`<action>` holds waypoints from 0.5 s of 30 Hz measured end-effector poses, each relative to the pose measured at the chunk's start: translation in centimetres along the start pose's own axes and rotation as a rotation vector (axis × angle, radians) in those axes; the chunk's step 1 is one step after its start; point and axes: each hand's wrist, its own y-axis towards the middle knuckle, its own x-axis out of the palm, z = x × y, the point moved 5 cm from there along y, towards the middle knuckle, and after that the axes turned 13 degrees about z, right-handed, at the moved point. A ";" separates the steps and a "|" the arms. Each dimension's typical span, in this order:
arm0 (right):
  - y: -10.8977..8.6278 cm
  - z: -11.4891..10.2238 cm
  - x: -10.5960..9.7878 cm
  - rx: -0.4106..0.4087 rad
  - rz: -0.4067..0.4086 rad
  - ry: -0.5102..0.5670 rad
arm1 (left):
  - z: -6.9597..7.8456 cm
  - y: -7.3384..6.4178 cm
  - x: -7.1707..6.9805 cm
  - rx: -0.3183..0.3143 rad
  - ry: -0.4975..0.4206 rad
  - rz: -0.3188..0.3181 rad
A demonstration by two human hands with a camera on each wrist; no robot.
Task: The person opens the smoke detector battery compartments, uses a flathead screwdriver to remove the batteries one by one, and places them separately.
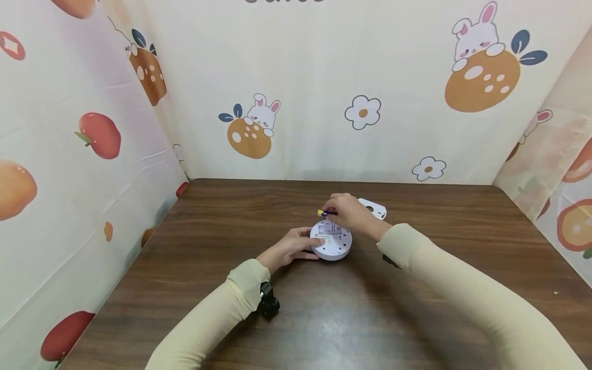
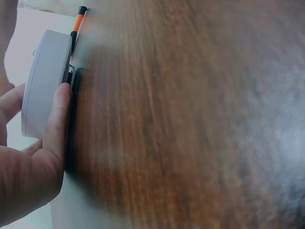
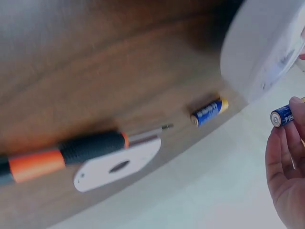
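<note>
A white round device (image 1: 331,249) with a rectangular recess and small dark holes on its upward face is held by my left hand (image 1: 292,247). The left thumb lies on that face and the other fingers are at its side and underneath. In the left wrist view, the device (image 2: 45,86) shows its smooth side wall. Just above its far edge, my right hand (image 1: 349,213) pinches a blue and yellow battery (image 3: 282,116) between thumb and fingers. A second battery (image 3: 209,111) of the same colours lies on the table, apart from the hand.
A black and orange screwdriver (image 3: 62,155) lies on the brown wooden table (image 1: 370,318). Beside its shaft is a white oblong plate (image 3: 116,164) with a dark slot, partly behind my right wrist in the head view. Printed curtains (image 1: 314,139) stand behind and at both sides.
</note>
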 end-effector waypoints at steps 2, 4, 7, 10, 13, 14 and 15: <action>0.5 0.2 0.1 0.009 -0.027 -0.022 | 0.0 0.0 0.0 -0.006 -0.001 0.005; 1.0 0.3 0.3 0.013 -0.053 -0.048 | -0.1 0.1 -0.1 -0.007 -0.005 0.006; 1.6 0.8 0.8 0.008 -0.089 -0.087 | -0.1 0.1 0.0 -0.002 -0.014 0.005; 2.0 1.4 1.8 0.005 -0.134 -0.112 | -0.1 0.1 0.1 0.005 -0.020 0.003; 2.4 2.2 2.7 0.016 -0.178 -0.131 | -0.1 0.1 0.1 0.007 -0.031 -0.001; 2.5 2.4 3.0 0.019 -0.189 -0.137 | -0.2 0.1 0.1 0.009 -0.032 -0.001; 2.6 2.6 3.3 0.020 -0.197 -0.143 | -0.2 0.1 0.1 0.010 -0.035 -0.002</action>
